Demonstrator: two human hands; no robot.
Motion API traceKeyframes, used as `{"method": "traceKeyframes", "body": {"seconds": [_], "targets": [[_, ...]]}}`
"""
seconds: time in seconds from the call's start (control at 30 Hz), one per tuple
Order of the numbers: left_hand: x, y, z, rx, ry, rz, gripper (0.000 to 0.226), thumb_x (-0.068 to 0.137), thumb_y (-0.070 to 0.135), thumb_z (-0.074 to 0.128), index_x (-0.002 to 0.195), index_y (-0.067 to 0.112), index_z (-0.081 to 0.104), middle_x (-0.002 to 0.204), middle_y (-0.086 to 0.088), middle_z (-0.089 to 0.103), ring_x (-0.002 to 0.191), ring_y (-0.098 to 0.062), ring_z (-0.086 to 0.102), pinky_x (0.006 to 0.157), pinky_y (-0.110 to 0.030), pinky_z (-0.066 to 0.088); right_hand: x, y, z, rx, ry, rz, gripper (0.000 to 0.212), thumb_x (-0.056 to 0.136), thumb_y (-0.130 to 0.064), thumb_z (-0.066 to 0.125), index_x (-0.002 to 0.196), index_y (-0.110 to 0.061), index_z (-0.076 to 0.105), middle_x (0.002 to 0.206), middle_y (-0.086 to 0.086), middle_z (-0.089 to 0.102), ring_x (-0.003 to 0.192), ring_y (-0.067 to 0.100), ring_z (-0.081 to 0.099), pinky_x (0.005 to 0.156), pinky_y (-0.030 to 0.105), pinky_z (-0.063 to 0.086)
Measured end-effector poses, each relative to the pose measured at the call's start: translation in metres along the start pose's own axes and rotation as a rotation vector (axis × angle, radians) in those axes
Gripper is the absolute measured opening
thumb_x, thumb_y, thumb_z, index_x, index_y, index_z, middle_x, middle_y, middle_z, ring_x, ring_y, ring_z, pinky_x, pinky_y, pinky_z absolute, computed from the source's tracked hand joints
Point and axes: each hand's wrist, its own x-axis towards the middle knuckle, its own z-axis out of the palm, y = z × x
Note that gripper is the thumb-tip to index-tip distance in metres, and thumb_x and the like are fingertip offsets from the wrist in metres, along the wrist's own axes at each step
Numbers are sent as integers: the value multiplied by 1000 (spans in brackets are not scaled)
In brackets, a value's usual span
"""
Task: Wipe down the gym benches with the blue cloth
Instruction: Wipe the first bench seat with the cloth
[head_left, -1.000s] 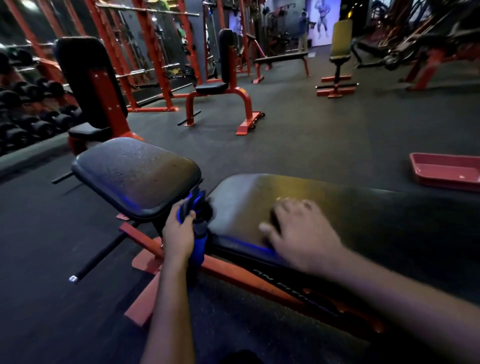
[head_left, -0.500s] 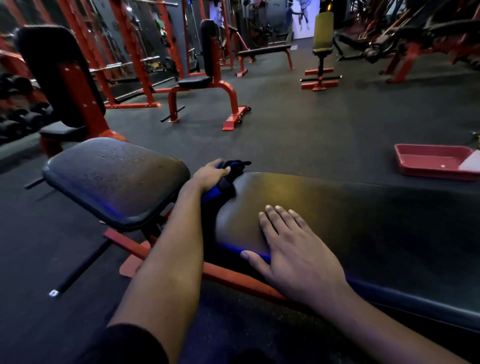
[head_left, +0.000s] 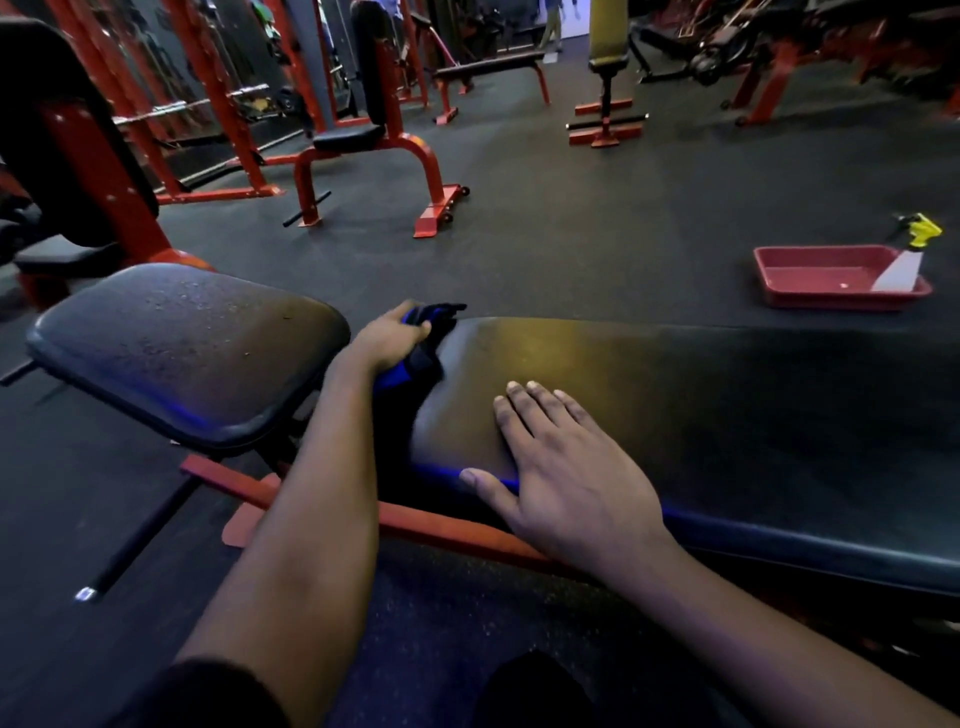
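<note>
A black padded bench on a red frame fills the foreground: a long back pad (head_left: 701, 395) on the right and a separate seat pad (head_left: 187, 348) on the left, speckled with droplets. My left hand (head_left: 387, 340) grips the blue cloth (head_left: 428, 338) in the gap between the two pads, at the far end of the back pad's edge. My right hand (head_left: 566, 473) lies flat, fingers spread, on the near edge of the back pad.
A red tray (head_left: 810, 283) lies on the floor beyond the bench, with a yellow-topped spray bottle (head_left: 917, 234) leaning on it. Other red-framed benches (head_left: 363, 140) and racks stand farther back. An upright bench back (head_left: 62, 140) rises at left.
My left hand has carried the cloth from the near side of the gap up to its far side along the back pad's end. The right hand stays on the pad.
</note>
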Motion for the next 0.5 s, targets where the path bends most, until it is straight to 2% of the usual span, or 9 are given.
{"method": "traceKeyframes", "body": {"seconds": [0.1, 0.2, 0.27, 0.33, 0.37, 0.4, 0.43, 0.5], "targets": [[24, 31, 6, 124, -42, -23, 56, 101, 32, 51, 151, 13, 34, 159, -5, 29, 145, -22, 30, 115, -27, 20, 1, 0, -2, 11, 11, 4, 84, 97, -70, 15, 154, -10, 30, 161, 12, 28, 150, 25, 21, 124, 39, 12], [37, 59, 21, 251, -106, 48, 56, 99, 42, 50, 150, 22, 38, 158, 0, 33, 144, -22, 31, 119, -34, 21, 0, 0, 0, 23, 23, 8, 83, 97, -68, 17, 153, -9, 32, 160, 12, 31, 149, 25, 23, 124, 40, 15], [34, 85, 36, 322, -129, 122, 55, 96, 48, 50, 148, 30, 41, 156, 3, 37, 143, -22, 34, 119, -39, 22, -3, 0, -1, 54, 61, 28, 76, 99, -64, 22, 148, -8, 41, 155, 14, 39, 146, 25, 32, 122, 39, 23], [26, 101, 48, 342, -125, 170, 55, 96, 51, 49, 148, 33, 40, 156, 5, 37, 144, -22, 33, 119, -40, 20, -7, 0, -4, 75, 146, 49, 57, 100, -54, 32, 126, -12, 60, 132, 11, 61, 127, 25, 52, 110, 37, 39], [22, 100, 49, 334, -112, 180, 56, 96, 52, 49, 148, 34, 39, 156, 5, 36, 144, -22, 32, 119, -40, 19, -11, 0, -7, 93, 224, 76, 42, 99, -49, 38, 106, -17, 64, 112, 7, 68, 109, 23, 61, 97, 35, 44], [20, 94, 46, 323, -108, 179, 57, 96, 53, 48, 149, 34, 38, 157, 5, 35, 144, -22, 31, 119, -40, 19, -15, 1, -11, 137, 313, 135, 30, 97, -45, 44, 88, -22, 61, 93, 2, 69, 90, 21, 63, 84, 34, 45], [18, 89, 43, 311, -107, 171, 58, 96, 54, 48, 149, 34, 36, 157, 5, 34, 145, -22, 31, 119, -41, 18, -25, 8, -17, 187, 397, 226, 28, 96, -43, 48, 76, -25, 55, 78, -1, 66, 75, 20, 60, 74, 33, 42], [24, 79, 37, 305, -107, 122, 61, 96, 56, 47, 150, 34, 34, 157, 3, 33, 145, -24, 30, 120, -43, 17, -53, 36, -24, 216, 471, 446, 35, 94, -42, 50, 68, -20, 57, 70, -2, 64, 67, 21, 58, 67, 32, 45]]}}
